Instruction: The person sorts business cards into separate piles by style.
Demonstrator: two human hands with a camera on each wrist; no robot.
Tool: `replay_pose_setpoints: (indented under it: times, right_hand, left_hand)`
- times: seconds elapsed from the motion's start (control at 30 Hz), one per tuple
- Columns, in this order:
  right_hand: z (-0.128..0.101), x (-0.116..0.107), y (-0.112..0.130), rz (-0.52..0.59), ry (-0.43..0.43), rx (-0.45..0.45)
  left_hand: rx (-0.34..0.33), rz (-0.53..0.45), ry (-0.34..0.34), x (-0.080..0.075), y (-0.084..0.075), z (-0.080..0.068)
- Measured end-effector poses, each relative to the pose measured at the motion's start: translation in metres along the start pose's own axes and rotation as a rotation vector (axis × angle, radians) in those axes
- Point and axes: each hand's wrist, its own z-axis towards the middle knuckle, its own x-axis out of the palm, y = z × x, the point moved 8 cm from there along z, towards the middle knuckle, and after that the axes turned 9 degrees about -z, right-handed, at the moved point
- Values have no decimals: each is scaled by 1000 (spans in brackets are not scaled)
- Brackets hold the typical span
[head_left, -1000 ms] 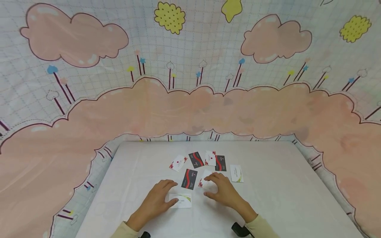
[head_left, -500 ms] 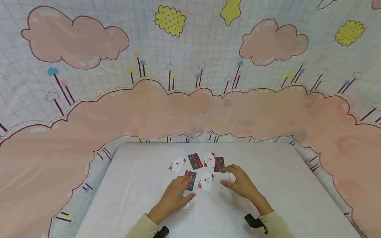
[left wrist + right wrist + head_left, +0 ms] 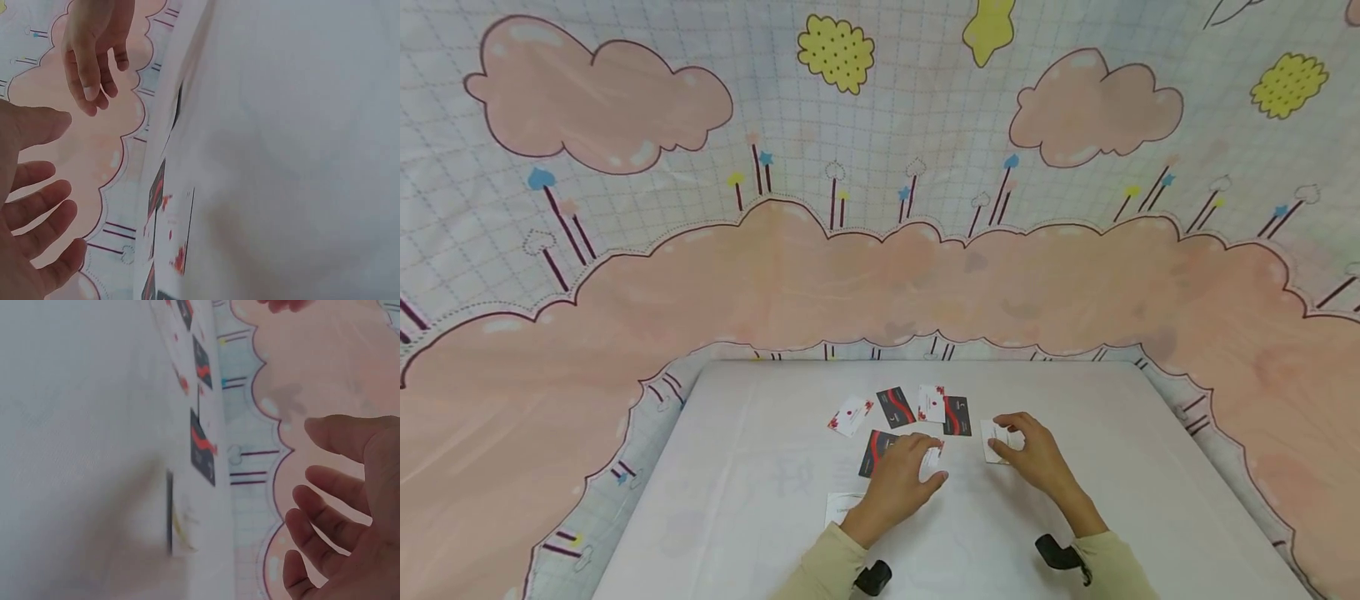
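Both hands are over the spread of business cards on the white table (image 3: 760,467). The left hand (image 3: 904,477) lies on the white card with red flowers (image 3: 933,457), fingers loosely bent over it; the wrist view shows those fingers spread and relaxed, nothing pinched. The right hand (image 3: 1028,454) hovers at the white card with the green swoosh (image 3: 992,442), fingertips just at it, fingers half open, and I cannot tell whether it has a real hold. The risk: these cards lie flat on a smooth cloth, so a fingertip may slide one instead of lifting it and nudge the black-and-red card (image 3: 876,448) just beside the left hand, or push a card under its neighbour. Against half a second ago, the left hand has moved right off the black card onto the flowered one, the right hand has settled onto the green-swoosh card, and another green-swoosh card (image 3: 841,506) near the left sleeve is now uncovered.
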Motion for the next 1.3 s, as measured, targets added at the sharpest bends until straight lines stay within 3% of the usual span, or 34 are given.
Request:
replay_pose_setpoints:
  times: [0.17, 0.6, 0.97, 1.3]
  right_hand:
    - [2, 3, -16, 0, 1, 46]
    - [13, 14, -44, 9, 24, 75]
    - [26, 27, -60, -2, 93, 112]
    - [31, 36, -70, -31, 131, 99]
  left_hand:
    - [-11, -24, -42, 16, -5, 11]
    - [-157, -93, -53, 67, 2, 33]
    - [-228, -34, -25, 96, 5, 48]
    - [-220, 93, -37, 108, 6, 52]
